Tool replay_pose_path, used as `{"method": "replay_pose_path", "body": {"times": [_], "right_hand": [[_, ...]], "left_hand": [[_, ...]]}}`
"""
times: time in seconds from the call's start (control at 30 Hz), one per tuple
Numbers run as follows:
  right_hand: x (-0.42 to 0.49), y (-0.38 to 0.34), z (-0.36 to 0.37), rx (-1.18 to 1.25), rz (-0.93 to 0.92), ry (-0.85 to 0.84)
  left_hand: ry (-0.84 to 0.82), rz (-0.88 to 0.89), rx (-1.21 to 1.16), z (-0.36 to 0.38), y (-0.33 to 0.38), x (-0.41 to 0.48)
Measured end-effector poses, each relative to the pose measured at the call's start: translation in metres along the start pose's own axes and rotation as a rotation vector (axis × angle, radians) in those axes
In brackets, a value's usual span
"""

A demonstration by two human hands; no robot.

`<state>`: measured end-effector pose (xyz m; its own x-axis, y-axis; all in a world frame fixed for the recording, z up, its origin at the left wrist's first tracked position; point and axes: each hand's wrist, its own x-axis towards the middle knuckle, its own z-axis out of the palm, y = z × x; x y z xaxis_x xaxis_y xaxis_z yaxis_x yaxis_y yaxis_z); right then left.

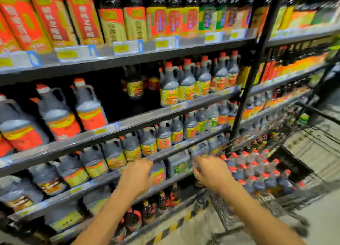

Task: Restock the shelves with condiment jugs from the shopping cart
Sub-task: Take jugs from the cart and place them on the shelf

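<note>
Dark condiment jugs with red caps [257, 173] fill the wire shopping cart [287, 202] at the lower right. My right hand [211, 173] hovers over the cart's near end with its fingers curled; motion blur hides whether it holds anything. My left hand [137, 174] is at the edge of a lower shelf [103, 180], its bent fingertips next to the top of a jug with a red and yellow label [159, 173]. I cannot tell whether that hand grips the jug. The whole view is blurred.
The black shelving holds rows of dark handled jugs [185, 82] and, on top, tall bottles [112, 23]. A dark gap [114, 97] opens on the second shelf between jug groups. A black upright post [246, 90] stands beside the cart. Yellow-black floor tape [173, 226] runs along the shelf base.
</note>
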<state>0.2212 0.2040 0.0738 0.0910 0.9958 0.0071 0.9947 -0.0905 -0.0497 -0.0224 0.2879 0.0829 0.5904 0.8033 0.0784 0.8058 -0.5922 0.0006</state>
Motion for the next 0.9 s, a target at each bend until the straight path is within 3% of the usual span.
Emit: {"method": "replay_pose_path", "body": {"times": [0.27, 0.5, 0.7, 0.9], "right_hand": [[-0.202, 0.179, 0.031, 0.07, 0.455, -0.065], [-0.328, 0.268, 0.043, 0.13, 0.778, -0.127], [-0.354, 0.328, 0.059, 0.153, 0.935, -0.144], [-0.312, 0.406, 0.067, 0.153, 0.962, -0.166]], "left_hand": [[-0.2, 0.358, -0.102, 0.069, 0.242, 0.013], [-0.328, 0.619, -0.154, 0.103, 0.393, 0.022], [-0.363, 0.778, -0.176, 0.124, 0.475, 0.066], [-0.32, 0.799, -0.165, 0.147, 0.534, 0.146]]}}
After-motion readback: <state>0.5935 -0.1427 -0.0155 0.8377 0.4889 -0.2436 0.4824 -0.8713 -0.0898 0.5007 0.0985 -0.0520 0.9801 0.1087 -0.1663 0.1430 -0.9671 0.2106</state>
